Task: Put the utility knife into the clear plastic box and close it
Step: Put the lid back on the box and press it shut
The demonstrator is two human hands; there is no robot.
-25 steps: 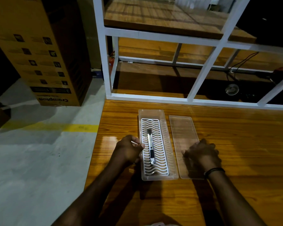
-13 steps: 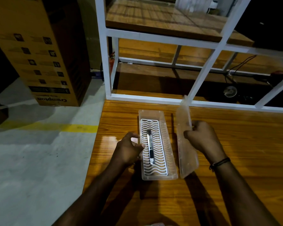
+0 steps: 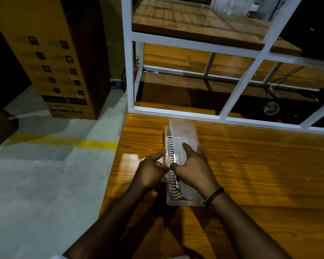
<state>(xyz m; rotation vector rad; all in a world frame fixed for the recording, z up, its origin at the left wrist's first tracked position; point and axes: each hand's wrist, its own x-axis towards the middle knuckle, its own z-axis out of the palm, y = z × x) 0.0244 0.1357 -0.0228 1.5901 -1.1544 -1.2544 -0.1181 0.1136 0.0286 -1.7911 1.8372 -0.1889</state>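
The clear plastic box (image 3: 178, 202) lies lengthways on the wooden table (image 3: 251, 165), with a white wavy insert inside. The utility knife (image 3: 176, 181) rests on that insert, mostly hidden by my hands and the lid. My right hand (image 3: 193, 169) grips the clear lid (image 3: 185, 130) and holds it tilted over the box, its far end raised. My left hand (image 3: 151, 170) presses against the box's left wall, fingers curled on its rim.
A white metal frame (image 3: 238, 90) with wooden shelves stands along the table's far edge. The table's left edge runs close to the box, with grey floor and a yellow line beyond. A tall cardboard carton (image 3: 56, 58) stands at the far left.
My right hand lifted the lid from the table beside the box, tipped it upright, then swung it left over the box. My left hand stayed at the box's left side.
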